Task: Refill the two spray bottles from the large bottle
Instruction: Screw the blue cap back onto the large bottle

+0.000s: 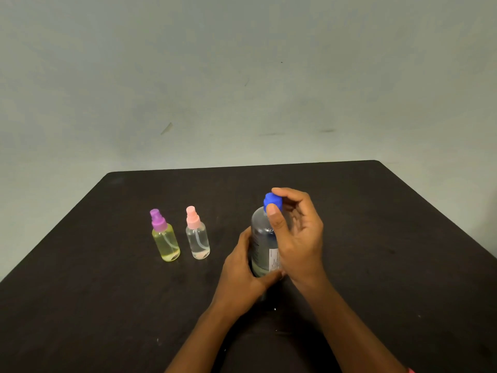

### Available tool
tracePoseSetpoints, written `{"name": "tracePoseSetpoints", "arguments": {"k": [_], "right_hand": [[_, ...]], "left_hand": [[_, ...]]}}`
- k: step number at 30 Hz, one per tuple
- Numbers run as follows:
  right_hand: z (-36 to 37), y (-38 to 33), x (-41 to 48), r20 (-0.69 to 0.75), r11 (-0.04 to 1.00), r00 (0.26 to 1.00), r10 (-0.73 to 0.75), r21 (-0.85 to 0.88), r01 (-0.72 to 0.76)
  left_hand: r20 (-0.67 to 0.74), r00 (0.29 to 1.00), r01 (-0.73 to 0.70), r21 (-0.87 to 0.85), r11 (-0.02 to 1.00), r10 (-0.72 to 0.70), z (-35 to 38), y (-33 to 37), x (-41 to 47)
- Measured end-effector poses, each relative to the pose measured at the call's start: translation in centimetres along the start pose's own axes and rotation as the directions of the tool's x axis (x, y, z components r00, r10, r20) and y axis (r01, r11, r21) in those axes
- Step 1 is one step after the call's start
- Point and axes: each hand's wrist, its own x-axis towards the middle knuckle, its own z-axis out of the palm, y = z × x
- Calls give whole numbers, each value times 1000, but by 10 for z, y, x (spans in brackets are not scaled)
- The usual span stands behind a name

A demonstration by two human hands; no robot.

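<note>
The large clear bottle (262, 238) stands upright on the dark table (107, 292), right of centre, with a white label on its side. My left hand (242, 273) wraps its lower body. My right hand (295, 232) pinches its blue cap (270, 200) between thumb and fingers. To the left stand two small spray bottles, both with their spray tops on: a yellowish one with a purple top (165, 242) and a clear one with a pink top (198, 238). Each holds a little liquid at the bottom.
A pale wall (242, 76) rises behind the table's far edge (242, 165). The two spray bottles stand close together, about a hand's width left of the large bottle.
</note>
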Motion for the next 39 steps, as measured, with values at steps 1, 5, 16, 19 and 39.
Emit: {"name": "tracePoseSetpoints", "arguments": {"k": [1, 5, 16, 19, 39], "right_hand": [[1, 0, 0, -4, 1000, 1000, -6, -1, 6], [3, -3, 1, -16, 1000, 1000, -13, -18, 12], [1, -3, 0, 2, 997, 999, 47, -59, -47], [0, -3, 0, 28, 998, 998, 49, -48, -48], [3, 0, 0, -22, 997, 1000, -15, -72, 13]], "left_hand": [[2, 1000, 2, -2, 1000, -2, 0, 0, 0], [11, 1000, 12, -3, 1000, -12, -1, 0, 0], [11, 1000, -3, 1, 1000, 3, -1, 1, 1], [7, 1000, -12, 3, 1000, 12, 0, 0, 1], [19, 1000, 1, 2, 1000, -1, 0, -3, 1]]}}
